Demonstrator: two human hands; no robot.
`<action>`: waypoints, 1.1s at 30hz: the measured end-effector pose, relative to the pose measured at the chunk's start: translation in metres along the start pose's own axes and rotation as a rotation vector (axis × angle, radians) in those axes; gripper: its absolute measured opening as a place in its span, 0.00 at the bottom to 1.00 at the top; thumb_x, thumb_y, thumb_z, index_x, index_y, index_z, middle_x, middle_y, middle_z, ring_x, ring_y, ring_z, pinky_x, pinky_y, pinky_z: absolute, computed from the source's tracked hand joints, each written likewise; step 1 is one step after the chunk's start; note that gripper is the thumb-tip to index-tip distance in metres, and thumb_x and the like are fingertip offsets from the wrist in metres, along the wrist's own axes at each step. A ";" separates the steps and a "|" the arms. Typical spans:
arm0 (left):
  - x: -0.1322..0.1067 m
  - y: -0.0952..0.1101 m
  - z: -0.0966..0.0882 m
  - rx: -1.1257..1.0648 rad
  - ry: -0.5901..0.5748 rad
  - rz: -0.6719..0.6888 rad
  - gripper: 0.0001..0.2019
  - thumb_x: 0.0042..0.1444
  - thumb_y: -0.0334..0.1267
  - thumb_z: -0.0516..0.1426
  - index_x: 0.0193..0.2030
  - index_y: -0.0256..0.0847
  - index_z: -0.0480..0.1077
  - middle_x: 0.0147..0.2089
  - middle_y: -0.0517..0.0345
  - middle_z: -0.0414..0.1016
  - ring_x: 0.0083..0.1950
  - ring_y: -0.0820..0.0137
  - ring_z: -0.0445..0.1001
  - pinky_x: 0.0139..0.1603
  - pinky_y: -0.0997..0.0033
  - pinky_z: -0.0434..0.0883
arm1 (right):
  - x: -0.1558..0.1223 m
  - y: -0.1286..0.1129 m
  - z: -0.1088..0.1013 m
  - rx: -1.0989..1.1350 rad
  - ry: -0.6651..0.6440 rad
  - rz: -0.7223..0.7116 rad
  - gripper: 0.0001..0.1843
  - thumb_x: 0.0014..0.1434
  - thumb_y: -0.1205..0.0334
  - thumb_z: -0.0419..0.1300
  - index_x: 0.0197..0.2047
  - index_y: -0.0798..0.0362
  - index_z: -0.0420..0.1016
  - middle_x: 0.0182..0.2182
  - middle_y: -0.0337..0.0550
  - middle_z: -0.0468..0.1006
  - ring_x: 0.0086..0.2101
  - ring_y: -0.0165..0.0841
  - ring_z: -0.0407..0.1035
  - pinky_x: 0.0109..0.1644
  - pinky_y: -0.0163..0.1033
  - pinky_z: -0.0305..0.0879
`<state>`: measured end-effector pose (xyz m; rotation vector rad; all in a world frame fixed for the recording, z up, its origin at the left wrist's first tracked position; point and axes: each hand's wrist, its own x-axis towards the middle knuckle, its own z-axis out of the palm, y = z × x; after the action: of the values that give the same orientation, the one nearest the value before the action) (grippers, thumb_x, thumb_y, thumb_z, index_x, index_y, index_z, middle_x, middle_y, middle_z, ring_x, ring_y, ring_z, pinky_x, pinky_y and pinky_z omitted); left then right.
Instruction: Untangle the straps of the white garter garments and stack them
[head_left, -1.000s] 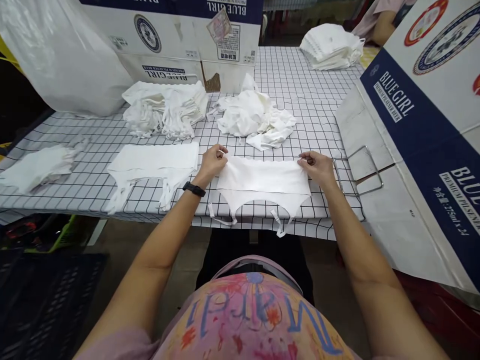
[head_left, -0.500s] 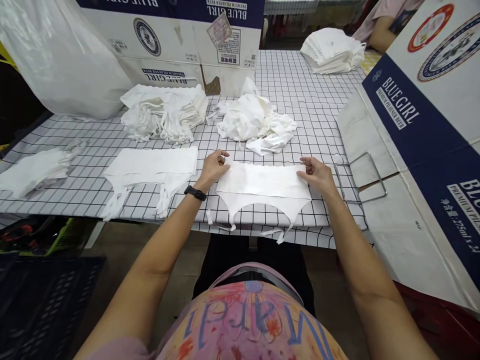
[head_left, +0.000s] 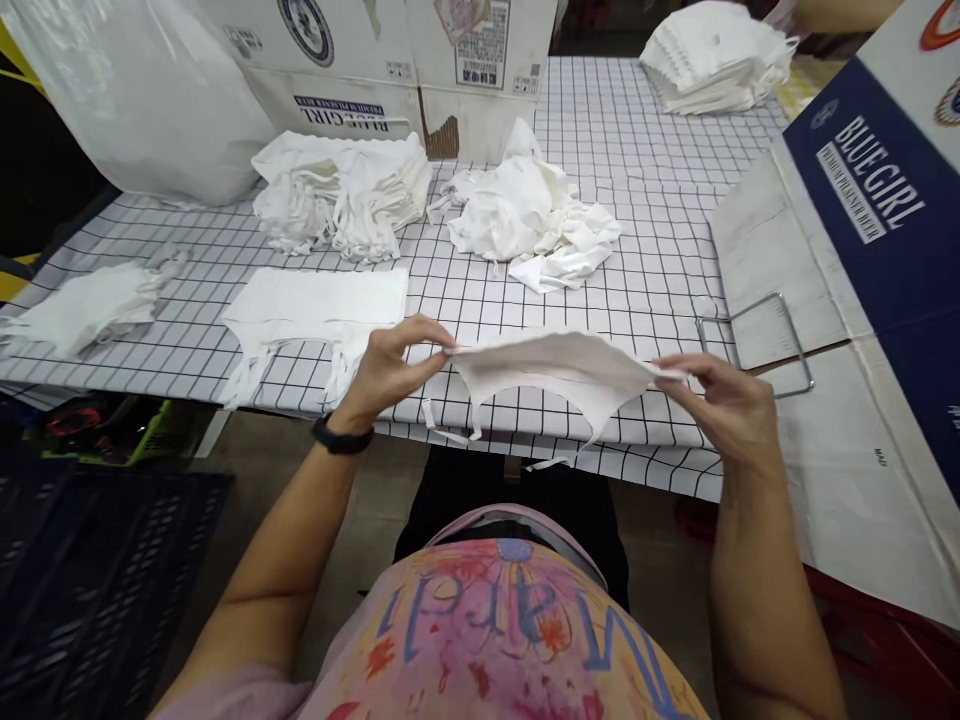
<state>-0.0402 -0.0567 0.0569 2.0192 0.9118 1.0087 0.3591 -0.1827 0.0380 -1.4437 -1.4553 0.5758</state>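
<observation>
A white strapped camisole top (head_left: pixel 555 362) is stretched sideways between my hands, its upper edge lifted off the table and its thin straps trailing toward the front edge. My left hand (head_left: pixel 397 365) pinches one corner. At the opposite corner, my right hand (head_left: pixel 720 400) pinches the fabric between thumb and fingers. Left of my left hand, a matching white top (head_left: pixel 319 300) lies flat with its straps toward me. Beyond the held top sits a loose heap of white garments (head_left: pixel 525 215).
A neat stack of white tops (head_left: pixel 341 190) stands at the back left, beside a big white plastic bag (head_left: pixel 157 100). Another white pile (head_left: pixel 90 305) lies far left, one more (head_left: pixel 712 60) far right. Cartons (head_left: pixel 480 120) stand behind and at right (head_left: pixel 900 210), near a wire frame (head_left: pixel 772 340).
My hands have moved apart and raised the top's upper edge, which lay flat on the table before. Both hands now pinch its corners. The view has shifted slightly.
</observation>
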 end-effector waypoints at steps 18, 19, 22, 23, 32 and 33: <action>-0.117 0.001 0.026 0.233 0.018 0.120 0.13 0.57 0.24 0.59 0.42 0.47 0.77 0.42 0.58 0.86 0.49 0.61 0.78 0.53 0.53 0.76 | -0.088 0.007 -0.004 -0.152 -0.178 0.065 0.05 0.61 0.56 0.69 0.41 0.35 0.83 0.42 0.39 0.85 0.45 0.48 0.77 0.54 0.59 0.74; -0.119 0.001 0.026 0.252 0.019 0.108 0.13 0.57 0.24 0.59 0.42 0.47 0.77 0.43 0.58 0.86 0.48 0.61 0.78 0.52 0.53 0.76 | -0.089 0.006 -0.004 -0.148 -0.175 0.066 0.05 0.61 0.56 0.69 0.41 0.35 0.84 0.41 0.39 0.85 0.46 0.48 0.78 0.54 0.59 0.74; -0.121 0.000 0.027 0.305 0.032 0.085 0.13 0.57 0.25 0.59 0.43 0.47 0.78 0.42 0.58 0.86 0.44 0.63 0.76 0.50 0.54 0.76 | -0.090 0.005 -0.001 -0.140 -0.162 0.065 0.04 0.61 0.57 0.70 0.40 0.37 0.84 0.41 0.39 0.86 0.46 0.47 0.78 0.54 0.57 0.75; -0.121 -0.001 0.028 0.310 0.043 0.089 0.13 0.57 0.25 0.59 0.43 0.47 0.78 0.41 0.58 0.85 0.43 0.63 0.76 0.49 0.56 0.76 | -0.090 0.005 0.000 -0.141 -0.158 0.067 0.03 0.61 0.57 0.70 0.39 0.37 0.84 0.41 0.39 0.86 0.46 0.46 0.78 0.54 0.57 0.75; -0.115 0.037 0.018 0.149 0.150 -0.001 0.13 0.58 0.26 0.59 0.43 0.49 0.79 0.39 0.58 0.84 0.43 0.64 0.78 0.44 0.58 0.79 | -0.095 -0.034 -0.019 -0.017 -0.225 0.167 0.05 0.58 0.56 0.69 0.37 0.33 0.85 0.38 0.41 0.86 0.45 0.52 0.80 0.51 0.62 0.80; -0.113 0.049 0.013 0.087 0.170 -0.020 0.13 0.58 0.26 0.59 0.43 0.50 0.79 0.38 0.58 0.84 0.43 0.63 0.79 0.43 0.58 0.79 | -0.098 -0.048 -0.021 0.023 -0.193 0.192 0.04 0.57 0.56 0.69 0.35 0.33 0.84 0.35 0.42 0.86 0.42 0.54 0.81 0.46 0.63 0.81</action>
<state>-0.0669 -0.1777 0.0505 2.0139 1.0799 1.1616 0.3375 -0.2892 0.0585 -1.5540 -1.4606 0.8692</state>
